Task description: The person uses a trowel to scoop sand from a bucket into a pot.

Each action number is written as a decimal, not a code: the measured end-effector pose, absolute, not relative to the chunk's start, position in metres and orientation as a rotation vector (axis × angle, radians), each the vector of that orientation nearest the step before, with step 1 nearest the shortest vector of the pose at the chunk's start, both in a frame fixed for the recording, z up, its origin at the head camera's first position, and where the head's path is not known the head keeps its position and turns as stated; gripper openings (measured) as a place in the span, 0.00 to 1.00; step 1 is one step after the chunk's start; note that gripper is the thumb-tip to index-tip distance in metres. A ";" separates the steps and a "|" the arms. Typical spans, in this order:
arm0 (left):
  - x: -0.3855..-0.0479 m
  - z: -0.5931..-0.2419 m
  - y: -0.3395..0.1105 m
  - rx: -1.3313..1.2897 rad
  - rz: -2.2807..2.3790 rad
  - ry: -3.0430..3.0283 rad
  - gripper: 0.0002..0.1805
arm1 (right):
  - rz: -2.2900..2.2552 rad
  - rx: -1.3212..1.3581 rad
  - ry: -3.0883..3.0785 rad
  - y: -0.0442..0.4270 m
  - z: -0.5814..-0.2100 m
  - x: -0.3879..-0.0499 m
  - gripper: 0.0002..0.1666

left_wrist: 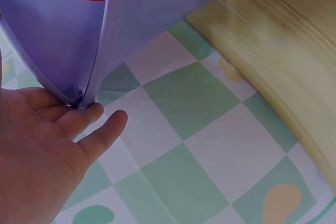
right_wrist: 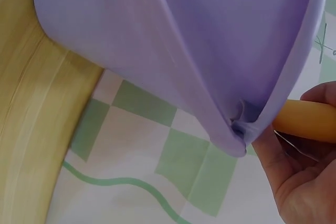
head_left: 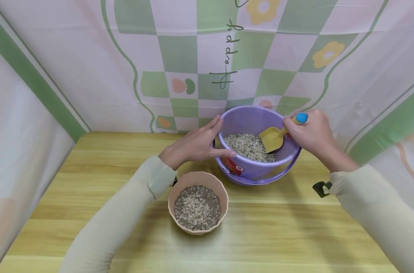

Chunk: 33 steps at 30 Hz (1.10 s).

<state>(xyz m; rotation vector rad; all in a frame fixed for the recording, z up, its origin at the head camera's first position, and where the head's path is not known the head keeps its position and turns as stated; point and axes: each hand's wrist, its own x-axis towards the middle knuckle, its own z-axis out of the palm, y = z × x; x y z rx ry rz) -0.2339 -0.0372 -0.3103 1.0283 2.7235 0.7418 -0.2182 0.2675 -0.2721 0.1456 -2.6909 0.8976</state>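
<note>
In the head view a purple plastic bucket (head_left: pixel 258 169) stands at the table's back edge with loose gravel (head_left: pixel 245 146) inside. My left hand (head_left: pixel 196 145) rests on the bucket's left rim, its fingers mostly straight and its thumb along the front of the rim. The left wrist view shows those fingertips (left_wrist: pixel 94 111) touching the rim by the handle joint. My right hand (head_left: pixel 310 131) grips the handle of a small yellow toy shovel (head_left: pixel 272 139) with a blue end. The shovel's blade tilts down into the bucket, its tip at the gravel.
A pink faceted bowl (head_left: pixel 224 197) holding similar gravel (head_left: pixel 196 208) stands in front of the bucket, near my left forearm. The bucket's purple handle (head_left: pixel 261 182) hangs down at the front. Behind the wooden table (head_left: pixel 261 235) hangs a green-and-white checked cloth (head_left: pixel 177 53).
</note>
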 end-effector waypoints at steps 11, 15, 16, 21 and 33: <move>-0.233 -0.310 -0.036 1.025 0.748 2.713 0.65 | 1.026 0.034 -2.698 0.261 -0.280 -0.224 0.22; -0.233 -0.309 -0.036 1.030 0.747 2.715 0.65 | 1.007 0.016 -2.692 0.260 -0.281 -0.224 0.21; -0.233 -0.309 -0.036 1.029 0.744 2.717 0.65 | 1.006 0.014 -2.691 0.259 -0.281 -0.224 0.21; -0.233 -0.308 -0.036 1.027 0.746 2.713 0.65 | 1.047 -0.022 -2.677 0.254 -0.284 -0.222 0.19; -0.233 -0.309 -0.035 1.027 0.738 2.717 0.64 | 1.110 -0.080 -2.677 0.250 -0.289 -0.220 0.17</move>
